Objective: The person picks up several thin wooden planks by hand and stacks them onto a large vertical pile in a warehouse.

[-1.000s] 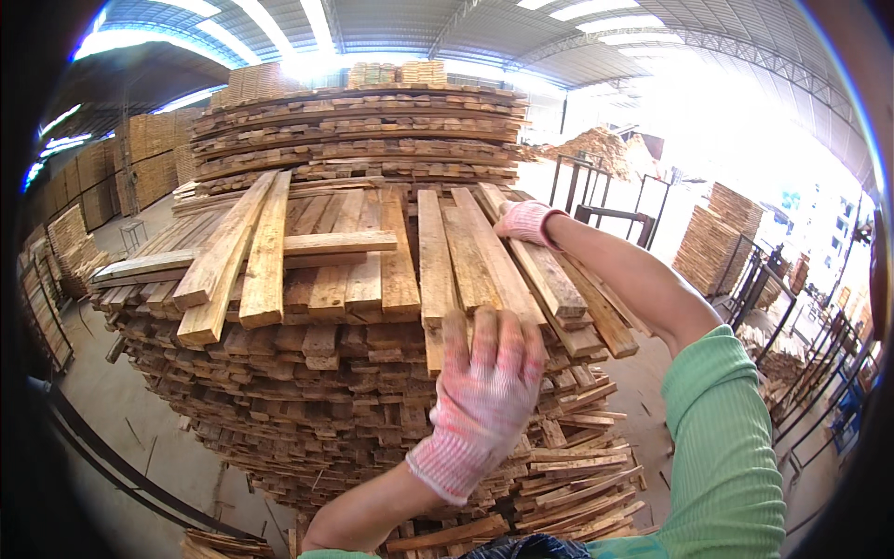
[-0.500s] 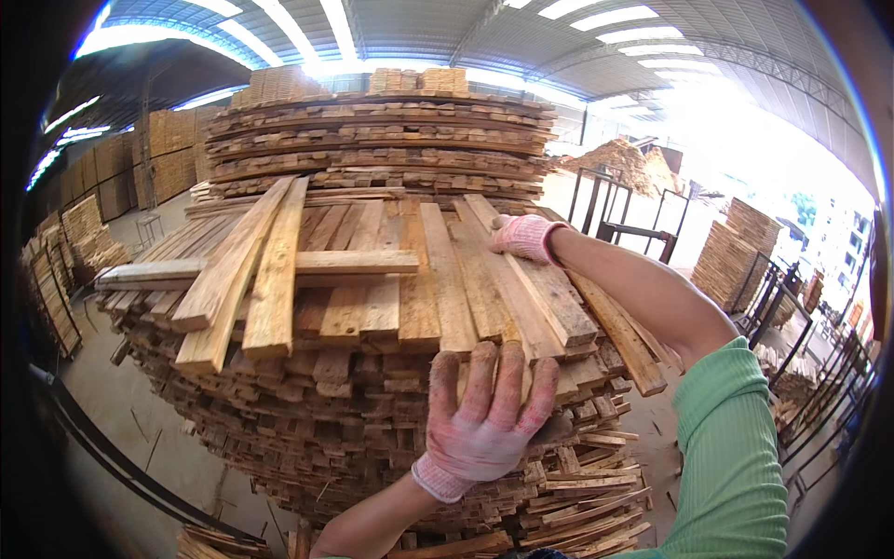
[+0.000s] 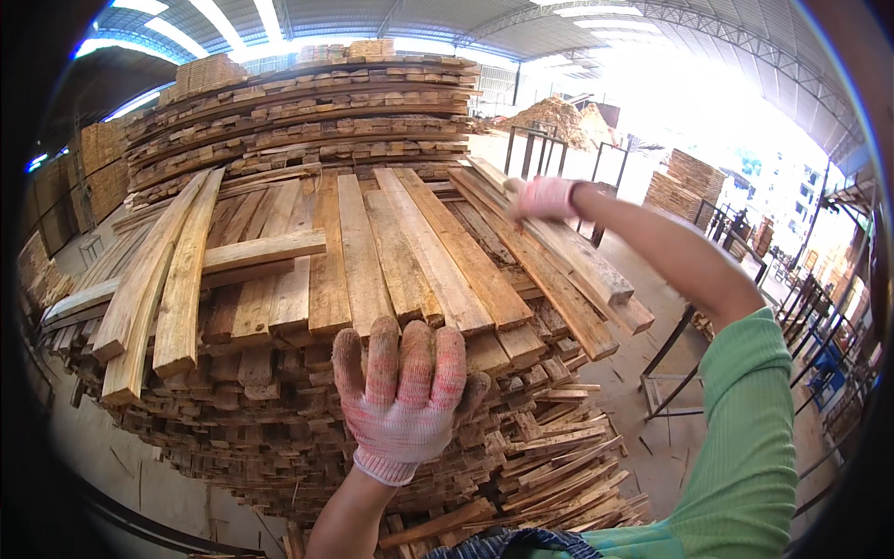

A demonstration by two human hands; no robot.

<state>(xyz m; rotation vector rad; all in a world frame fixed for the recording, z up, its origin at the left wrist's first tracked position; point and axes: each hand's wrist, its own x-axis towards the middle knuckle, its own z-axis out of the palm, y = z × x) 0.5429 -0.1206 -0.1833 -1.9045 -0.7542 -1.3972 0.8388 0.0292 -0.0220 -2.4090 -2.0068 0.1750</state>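
Observation:
Planks lie side by side across the top of a big wooden stack (image 3: pixel 279 391). At its right edge my right hand (image 3: pixel 545 198), in a pink-and-white knit glove and slightly blurred, is closed on the far part of a pale plank (image 3: pixel 591 265). That plank lies over other boards and slants toward me. My left hand (image 3: pixel 400 401), gloved alike with soiled fingertips, is at the near side of the stack. Its fingers stretch upward by the near ends of the middle planks (image 3: pixel 438 270), holding none of them. Its thumb is partly hidden.
Several loose planks (image 3: pixel 182 279) lie crosswise at the stack's left. Behind stands a taller layered lumber stack (image 3: pixel 307 116). Broken strips (image 3: pixel 559 466) are heaped at lower right. Metal frames (image 3: pixel 670 382) stand on the floor to the right, with a scrap pile (image 3: pixel 549 121) farther back.
My right hand has shifted the pale plank rightward to the stack's right edge, uncovering planks beneath. The view has turned right. My left hand stays by the near plank ends.

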